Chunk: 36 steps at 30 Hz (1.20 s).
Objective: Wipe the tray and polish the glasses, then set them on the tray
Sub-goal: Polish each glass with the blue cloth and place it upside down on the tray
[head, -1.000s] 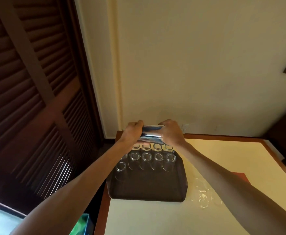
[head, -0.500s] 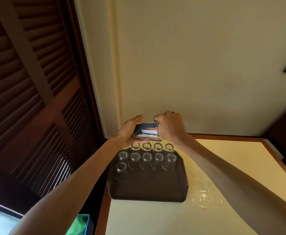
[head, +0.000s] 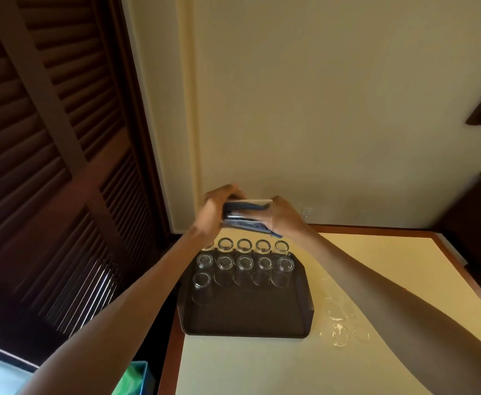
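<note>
Tray (head: pixel 247 317) comes after the bigger things on my feed. A brown louvred door (head: pixel 48 166) fills the left side, and a pale wall (head: pixel 319 109) rises behind the cream surface (head: pixel 262 366) with its wooden edging. The tray is dark with low walls and lies along the left edge of that surface, toward the far end, with its near half bare.

Both forearms reach in from the near side and meet above the tray's far edge. On the tray I count eleven glasses (head: pixel 244 263). Five stand in the far row, the leftmost partly hidden by the left forearm. Five more stand in the row in front, and one stands alone at the left of a third row. To the right of the tray, a few more clear glasses (head: pixel 339 336) sit on the surface, too faint against the cream for me to count.

The held glass (head: pixel 257 201) lies on its side in the air between the hands. The left grip (head: pixel 216 208) is wrapped around its left end. The right grip (head: pixel 286 216) is curled at its right end, bunching a dark blue cloth (head: pixel 245 208). The cloth shows through the glass, and a corner of it pokes out below that hand.

A small wall socket (head: pixel 306 213) sits just past the right hand.
</note>
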Motion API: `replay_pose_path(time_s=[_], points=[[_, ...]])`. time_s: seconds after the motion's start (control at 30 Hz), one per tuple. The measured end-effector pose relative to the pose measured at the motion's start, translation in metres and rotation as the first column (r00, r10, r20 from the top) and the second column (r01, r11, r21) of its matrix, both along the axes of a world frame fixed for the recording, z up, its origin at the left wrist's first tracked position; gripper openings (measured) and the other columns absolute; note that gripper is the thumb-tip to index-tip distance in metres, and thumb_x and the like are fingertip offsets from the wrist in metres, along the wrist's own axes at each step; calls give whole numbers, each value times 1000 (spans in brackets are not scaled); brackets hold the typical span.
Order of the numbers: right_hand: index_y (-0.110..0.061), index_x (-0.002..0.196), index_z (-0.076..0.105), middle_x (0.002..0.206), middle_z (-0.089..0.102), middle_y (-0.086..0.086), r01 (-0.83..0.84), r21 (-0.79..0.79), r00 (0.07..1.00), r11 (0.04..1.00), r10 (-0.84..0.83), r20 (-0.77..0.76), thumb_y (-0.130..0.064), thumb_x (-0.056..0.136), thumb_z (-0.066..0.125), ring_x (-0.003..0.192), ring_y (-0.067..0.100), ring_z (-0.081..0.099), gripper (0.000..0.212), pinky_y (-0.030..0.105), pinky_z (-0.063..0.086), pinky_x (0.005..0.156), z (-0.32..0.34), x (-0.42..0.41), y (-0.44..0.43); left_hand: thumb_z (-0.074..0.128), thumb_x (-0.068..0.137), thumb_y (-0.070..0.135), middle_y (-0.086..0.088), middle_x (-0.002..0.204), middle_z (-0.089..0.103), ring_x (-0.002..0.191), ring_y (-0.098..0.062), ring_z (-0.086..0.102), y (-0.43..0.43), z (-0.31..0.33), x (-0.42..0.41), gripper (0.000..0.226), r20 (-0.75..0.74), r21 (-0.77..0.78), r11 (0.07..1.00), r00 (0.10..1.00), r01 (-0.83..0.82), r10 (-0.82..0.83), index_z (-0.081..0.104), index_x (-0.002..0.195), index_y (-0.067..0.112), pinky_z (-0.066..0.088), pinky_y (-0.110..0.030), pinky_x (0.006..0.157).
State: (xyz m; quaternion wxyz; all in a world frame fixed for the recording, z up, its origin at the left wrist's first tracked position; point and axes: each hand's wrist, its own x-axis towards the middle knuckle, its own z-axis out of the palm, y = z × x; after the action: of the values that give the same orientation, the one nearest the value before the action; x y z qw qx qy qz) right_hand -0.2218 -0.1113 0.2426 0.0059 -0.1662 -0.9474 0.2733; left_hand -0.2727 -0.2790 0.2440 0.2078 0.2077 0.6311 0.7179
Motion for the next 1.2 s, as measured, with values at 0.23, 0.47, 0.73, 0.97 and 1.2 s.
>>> replay_pose_path(time_s=[0.23, 0.47, 0.73, 0.97, 1.2], points=[[-15, 87, 71, 77, 62, 5, -40, 535, 971, 844, 158, -178, 0, 83, 56, 83, 29, 62, 22, 28, 30, 59, 38, 24, -13, 54, 105, 46, -6, 72, 71, 62, -19, 73, 10, 8, 5, 43, 179, -179, 979, 976, -95, 127, 65, 88, 9, 57, -32, 49], [-6, 84, 63, 55, 55, 3, 186, -704, 957, 686, 36, 288, -52, 97, 56, 36, 8, 38, 48, 18, 28, 33, -1, 16, -11, 54, 108, 35, -10, 76, 67, 62, -13, 70, 7, 5, 6, 44, -371, -75, 972, 911, -223, 180, 69, 89, -2, 53, -25, 48], [-2, 91, 74, 66, 70, 16, -43, -357, 983, 933, -25, -183, -70, 85, 59, 42, 15, 53, 70, 25, 46, 48, 12, 22, -7, 55, 107, 34, -21, 89, 72, 78, -38, 76, 6, 12, 8, 37, -111, -38, 983, 978, -181, 176, 72, 93, 4, 62, -43, 55], [-8, 71, 60, 51, 52, -2, 168, -948, 942, 272, 239, 235, -55, 84, 56, 30, 4, 36, 49, 15, 25, 34, 10, 36, -11, 50, 106, 36, -1, 73, 72, 70, -13, 69, 13, 15, 8, 44, -484, -72, 959, 850, -274, 206, 75, 82, 9, 54, -25, 64], [-6, 71, 68, 51, 57, 4, -107, -140, 963, 984, 68, -262, -69, 89, 52, 38, 19, 46, 67, 35, 41, 45, 13, 31, -6, 44, 100, 60, -8, 89, 71, 83, -24, 67, 6, 11, 6, 59, 48, -53, 997, 998, 51, -49, 68, 101, 6, 55, -33, 71]])
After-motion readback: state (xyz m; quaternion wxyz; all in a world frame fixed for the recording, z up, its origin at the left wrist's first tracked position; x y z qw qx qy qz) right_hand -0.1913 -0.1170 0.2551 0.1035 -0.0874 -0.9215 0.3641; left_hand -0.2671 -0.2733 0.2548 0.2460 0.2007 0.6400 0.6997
